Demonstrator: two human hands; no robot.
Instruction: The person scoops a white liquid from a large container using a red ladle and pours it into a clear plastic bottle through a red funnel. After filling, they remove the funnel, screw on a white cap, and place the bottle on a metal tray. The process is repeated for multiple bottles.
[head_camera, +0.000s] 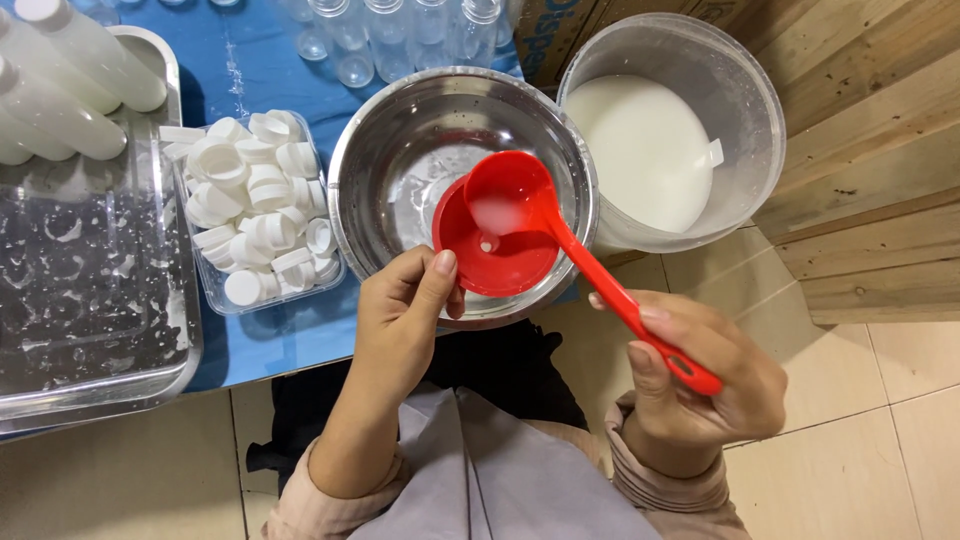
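Now | left hand (400, 320) grips red funnel (490, 250), bottle beneath hidden | right hand (700, 385) grips red ladle (560, 235)

- Funnel (490, 255) is held in bowl (400, 120); ladle (540, 215) is held over it.
- Bucket (745, 90) is placed right of bowl.
- Box of caps (258, 205) is set left; tray (150, 60) with bottles (70, 70) farther left.

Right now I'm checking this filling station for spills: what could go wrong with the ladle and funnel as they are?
1. The red ladle is tipped over the red funnel; a fast pour could overflow it.
2. The left hand steadies the funnel by its rim only; it could tilt inside the steel bowl.
3. The right hand holds the ladle at the handle's far end, so drips may fall outside the bucket.
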